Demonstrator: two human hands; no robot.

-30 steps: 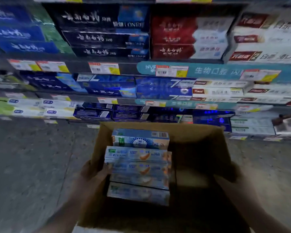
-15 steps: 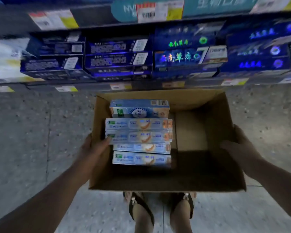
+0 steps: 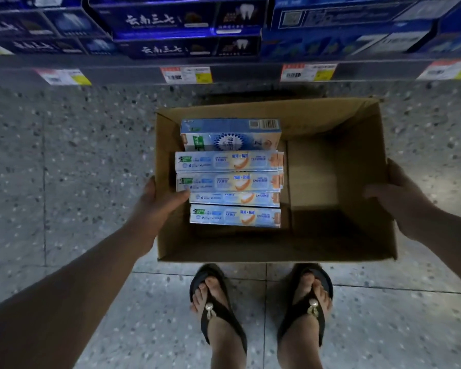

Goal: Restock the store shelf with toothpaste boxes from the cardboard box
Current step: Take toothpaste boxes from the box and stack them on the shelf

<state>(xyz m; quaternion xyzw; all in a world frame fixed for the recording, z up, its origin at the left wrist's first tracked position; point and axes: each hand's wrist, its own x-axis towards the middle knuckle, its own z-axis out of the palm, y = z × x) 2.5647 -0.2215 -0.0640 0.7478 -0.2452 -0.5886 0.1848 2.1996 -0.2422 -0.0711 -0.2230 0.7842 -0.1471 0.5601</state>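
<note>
from my feed I get: cardboard box (image 3: 362,182) plain tan-brown | toothpaste boxes (image 3: 226,161) pale blue-white, orange swoosh, little green logo | floor (image 3: 64,155) grey, dark and white speckles | shelf stock (image 3: 171,22) navy, white lettering | price tags (image 3: 186,75) white, red, yellow | sandals (image 3: 218,315) black, gold charm

Arms are bare all the way down to the left hand (image 3: 155,206) and right hand (image 3: 401,202). On the feet, black thong flip-flops (image 3: 225,324), each with a small gold-ish pearly charm (image 3: 209,307) where the straps meet.
</note>
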